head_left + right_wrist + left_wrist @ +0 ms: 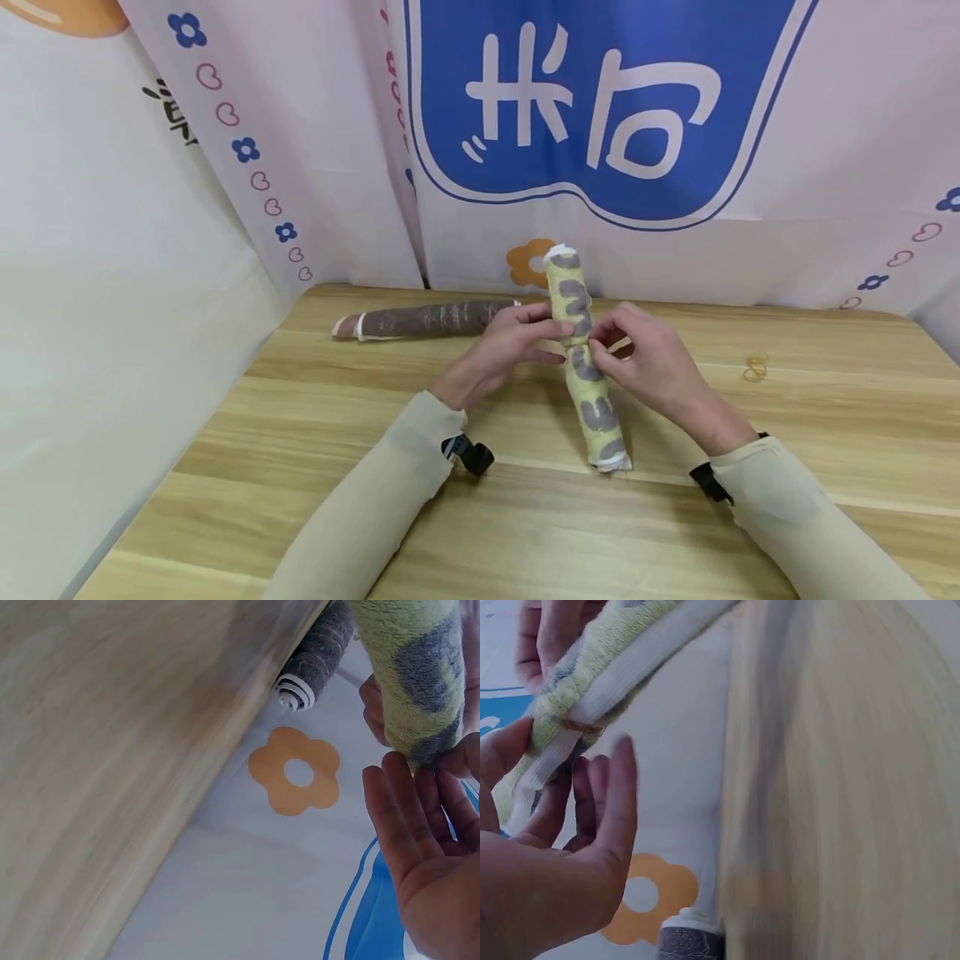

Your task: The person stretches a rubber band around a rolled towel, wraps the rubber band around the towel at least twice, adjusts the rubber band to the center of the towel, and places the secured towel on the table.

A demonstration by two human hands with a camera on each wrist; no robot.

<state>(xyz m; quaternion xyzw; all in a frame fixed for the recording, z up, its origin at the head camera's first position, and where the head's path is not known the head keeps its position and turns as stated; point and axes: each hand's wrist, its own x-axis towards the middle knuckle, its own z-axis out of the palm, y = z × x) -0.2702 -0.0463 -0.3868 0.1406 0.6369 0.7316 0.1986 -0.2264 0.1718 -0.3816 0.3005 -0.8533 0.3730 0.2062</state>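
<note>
A rolled towel (597, 414), yellow with grey patches, is held up at a tilt above the table, its white edging showing at both ends. My left hand (504, 348) grips the roll near its middle, thumb on one side and fingers on the other. On the opposite side, my right hand (651, 360) pinches at the roll's narrowed waist. There a thin brownish rubber band (581, 727) circles the towel, seen in the left wrist view. In the right wrist view, the fingers of my right hand (431, 862) are right at the pinched-in part.
Behind my left hand, a dark brown rolled towel (427, 320) lies along the table's back edge. Several loose rubber bands (755, 367) lie on the wooden table (525, 533) to the right. A printed cloth (480, 242) hangs behind the table.
</note>
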